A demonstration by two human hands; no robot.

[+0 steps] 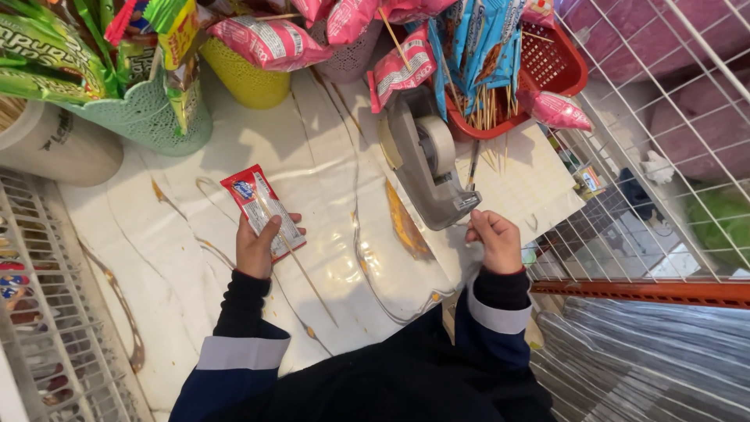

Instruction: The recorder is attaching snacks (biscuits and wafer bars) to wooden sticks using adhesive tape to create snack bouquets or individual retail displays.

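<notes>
A glossy red snack packet (pixel 262 209) and one thin wooden skewer (pixel 301 266) (crossing beneath it) sit gripped in the left hand (pixel 258 248). The right hand (pixel 495 241), fingers pinched closed, pulls tape just below the grey tape dispenser (pixel 428 160). Beyond both hands stands a red basket (pixel 564 66) of skewers.

The worktop (pixel 234 156) is covered with clear plastic sheeting over a pale, marble-like surface (stained amber in places). Just beyond the right hand (pixel 494 241) stands a grey tape dispenser (pixel 430 160), with a red basket (pixel 547 74) of wooden sticks past it. Well beyond the left hand (pixel 258 248) stand a yellow basket (pixel 246 78) and a mint-green basket (pixel 148 117).
</notes>
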